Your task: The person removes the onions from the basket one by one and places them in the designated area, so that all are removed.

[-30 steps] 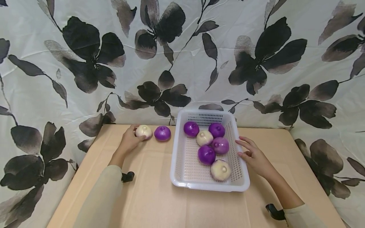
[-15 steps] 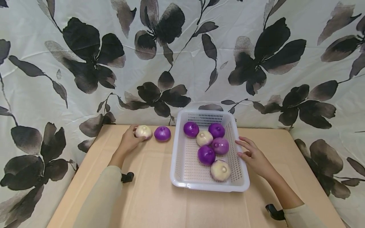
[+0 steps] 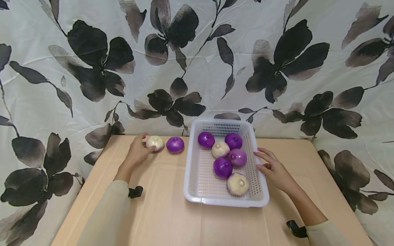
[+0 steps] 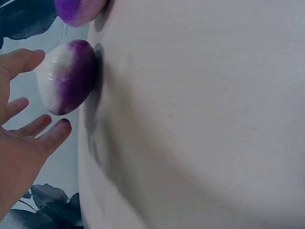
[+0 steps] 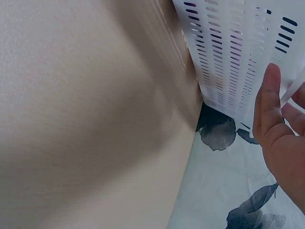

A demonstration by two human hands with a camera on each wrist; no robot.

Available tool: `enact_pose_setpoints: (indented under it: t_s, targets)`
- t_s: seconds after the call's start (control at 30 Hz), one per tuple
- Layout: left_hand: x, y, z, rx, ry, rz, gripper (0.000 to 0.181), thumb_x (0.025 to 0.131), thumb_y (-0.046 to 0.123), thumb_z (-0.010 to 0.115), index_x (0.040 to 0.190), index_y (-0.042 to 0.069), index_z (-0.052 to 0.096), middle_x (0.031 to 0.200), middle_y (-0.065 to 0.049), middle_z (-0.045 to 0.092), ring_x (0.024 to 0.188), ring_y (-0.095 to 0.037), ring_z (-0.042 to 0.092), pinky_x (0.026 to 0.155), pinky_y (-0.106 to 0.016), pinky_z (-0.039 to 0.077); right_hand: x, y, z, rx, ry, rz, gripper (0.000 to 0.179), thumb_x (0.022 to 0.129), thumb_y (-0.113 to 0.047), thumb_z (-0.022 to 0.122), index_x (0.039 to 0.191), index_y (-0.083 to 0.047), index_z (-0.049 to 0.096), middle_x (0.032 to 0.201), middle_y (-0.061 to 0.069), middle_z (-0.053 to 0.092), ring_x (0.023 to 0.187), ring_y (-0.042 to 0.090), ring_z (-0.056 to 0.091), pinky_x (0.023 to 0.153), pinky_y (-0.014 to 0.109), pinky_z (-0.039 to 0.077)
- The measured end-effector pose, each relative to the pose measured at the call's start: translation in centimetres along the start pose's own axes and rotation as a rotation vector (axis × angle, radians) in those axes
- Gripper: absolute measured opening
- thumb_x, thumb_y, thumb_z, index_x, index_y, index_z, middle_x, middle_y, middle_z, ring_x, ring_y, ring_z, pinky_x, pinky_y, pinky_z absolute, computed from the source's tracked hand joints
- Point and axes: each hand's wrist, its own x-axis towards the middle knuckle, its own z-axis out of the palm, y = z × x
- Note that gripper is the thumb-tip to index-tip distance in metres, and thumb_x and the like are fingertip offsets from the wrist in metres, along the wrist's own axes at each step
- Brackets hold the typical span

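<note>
In the head view my left hand (image 3: pixel 137 148) is at the back left of the table, beside a turnip (image 3: pixel 155 143) with its white half up. The left wrist view shows its fingers spread around the turnip (image 4: pixel 71 78), with a gap at the lower fingertips. Close to its right stands a second turnip (image 3: pixel 175 145), purple side up. My right hand (image 3: pixel 275 171) touches the right rim of the white plastic basket (image 3: pixel 206 202). In the right wrist view its thumb lies along the perforated basket wall (image 5: pixel 219 52), other fingers partly hidden behind the rim.
Inside the basket lie several turnips, such as a purple one (image 3: pixel 223 167) and a white one (image 3: pixel 238 183). The wood-toned table (image 3: pixel 160 212) ends at the back against a floral cloth (image 3: pixel 221 68). Each sleeve cuff has a black wrist camera (image 3: pixel 135 192).
My left hand has shifted slightly left, its fingers loosening from around the white-topped turnip. The turnips, the basket and my right hand keep their places.
</note>
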Motion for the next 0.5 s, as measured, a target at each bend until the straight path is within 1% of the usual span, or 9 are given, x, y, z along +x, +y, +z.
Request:
enact_pose_setpoints:
  t_s: [0.17,0.27,0.4,0.5]
  targets:
    - [-0.4,1.1,-0.8,0.033,0.045,0.054,0.077,0.093,0.014,0.073,0.157,0.0,0.033,0.156,-0.031,0.038,0.135,-0.051,0.048,0.108,-0.062,0.046,0.0,0.0,0.0,-0.004,-0.004,0.01,0.051,0.101,0.0,0.06,0.15,0.009,0.044,0.162,0.029,0.024,0.09,0.028,0.073,0.073,0.021,0.06]
    - [-0.6,1.9,-1.2,0.047,0.068,0.098,0.076,0.093,0.014,0.073,0.156,0.0,0.034,0.155,-0.03,0.039,0.136,-0.051,0.048,0.11,-0.062,0.045,0.0,0.0,0.0,-0.005,-0.004,0.01,0.051,0.102,0.0,0.06,0.15,0.009,0.044,0.162,0.03,0.024,0.091,0.028,0.073,0.073,0.021,0.06]
    - [-1.0,3.3,-1.5,0.04,0.098,0.171,0.075,0.091,0.012,0.075,0.154,-0.001,0.038,0.152,-0.03,0.041,0.134,-0.05,0.049,0.111,-0.059,0.046,0.0,0.0,0.0,-0.008,-0.004,0.003,0.051,0.102,0.0,0.06,0.15,0.009,0.044,0.162,0.03,0.024,0.091,0.03,0.073,0.073,0.021,0.06]
    - [-1.2,4.8,-1.6,0.024,0.097,0.227,0.075,0.09,0.012,0.077,0.153,-0.001,0.04,0.15,-0.029,0.043,0.133,-0.049,0.05,0.11,-0.06,0.046,0.0,0.0,-0.1,-0.012,-0.003,-0.002,0.051,0.102,0.0,0.06,0.15,0.008,0.044,0.162,0.03,0.024,0.091,0.031,0.073,0.073,0.021,0.06]
